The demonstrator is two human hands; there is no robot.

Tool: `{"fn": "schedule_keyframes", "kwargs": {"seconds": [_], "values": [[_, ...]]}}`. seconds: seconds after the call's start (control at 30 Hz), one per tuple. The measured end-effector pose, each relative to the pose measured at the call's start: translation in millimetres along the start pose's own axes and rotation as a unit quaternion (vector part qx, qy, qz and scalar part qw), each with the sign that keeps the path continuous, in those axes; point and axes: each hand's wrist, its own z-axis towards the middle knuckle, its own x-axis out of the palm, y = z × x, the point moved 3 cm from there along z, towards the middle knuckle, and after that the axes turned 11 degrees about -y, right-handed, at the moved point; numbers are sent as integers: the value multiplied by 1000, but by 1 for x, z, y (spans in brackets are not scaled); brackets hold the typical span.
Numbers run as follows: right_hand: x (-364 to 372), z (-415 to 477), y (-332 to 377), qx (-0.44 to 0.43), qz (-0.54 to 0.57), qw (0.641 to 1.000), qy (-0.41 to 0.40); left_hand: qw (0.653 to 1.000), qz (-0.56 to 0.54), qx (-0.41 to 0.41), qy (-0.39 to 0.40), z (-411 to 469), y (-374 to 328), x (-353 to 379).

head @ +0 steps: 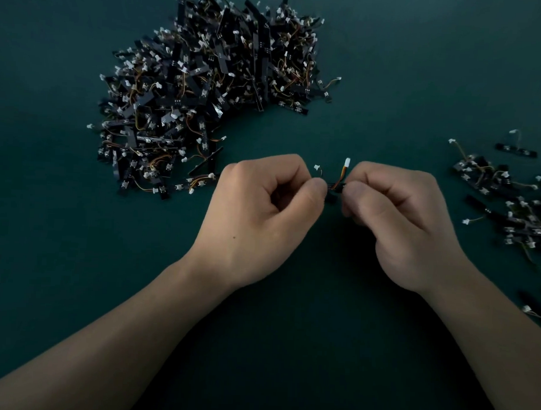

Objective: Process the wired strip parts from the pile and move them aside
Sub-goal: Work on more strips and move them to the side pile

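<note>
**Both hands pinch one strip in front of the pile**

We see the pile (206,89) of black strips, thin wires and small white plugs heaped on the dark green table (62,259). It spreads wide, and some strips stand on end at its far side.

On the near side of the pile, just past its right-hand edge, the left hand (263,210) and the right hand (397,221) meet. Both are curled into loose fists, knuckles up. Between them they hold a single strip (331,193). The left thumb and forefinger pinch one end and the right thumb and forefinger pinch the other, so we can make out only a short dark piece in the gap.

From that gap an orange and red wire (341,176) rises to a white plug (346,162). A second, smaller plug (317,167) stands beside it, on the side nearer the pile.

Well to the right of the pile, apart from it, lies a looser scatter (514,207) of the same strips. It runs off the picture's edge.
</note>
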Motion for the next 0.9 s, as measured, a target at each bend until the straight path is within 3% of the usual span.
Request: {"fn": "schedule_keyframes", "kwargs": {"seconds": [0.6,0.9], "values": [[-1,-1,-2,-21,-10,1000,0,1000,22,13,15,0,-1,1],[-2,2,-4,12,14,998,53,999,14,42,15,-2,-2,0]]}}
